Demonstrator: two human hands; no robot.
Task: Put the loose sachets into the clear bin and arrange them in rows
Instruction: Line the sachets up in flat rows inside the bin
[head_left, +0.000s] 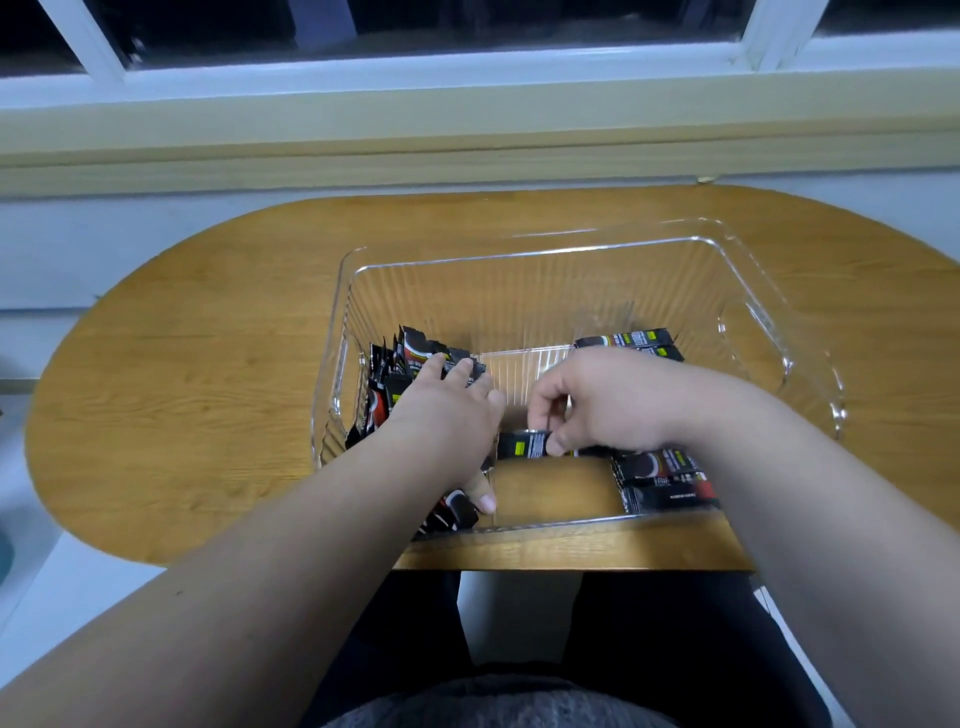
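Head view: left hand (447, 415) presses flat, bracing the upright sachet row (413, 345) inside the clear bin (571, 296), while right hand (608, 400) pinches one sachet (522, 446), probably to slot alongside.

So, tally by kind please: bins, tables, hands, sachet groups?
Clear bin: 1
Table: 1
Hands: 2, left hand, right hand
Sachet groups: 4, left row, pinched sachet, near-right stack, far-right pair
Total: 8
Single sachets overlap too much to count.
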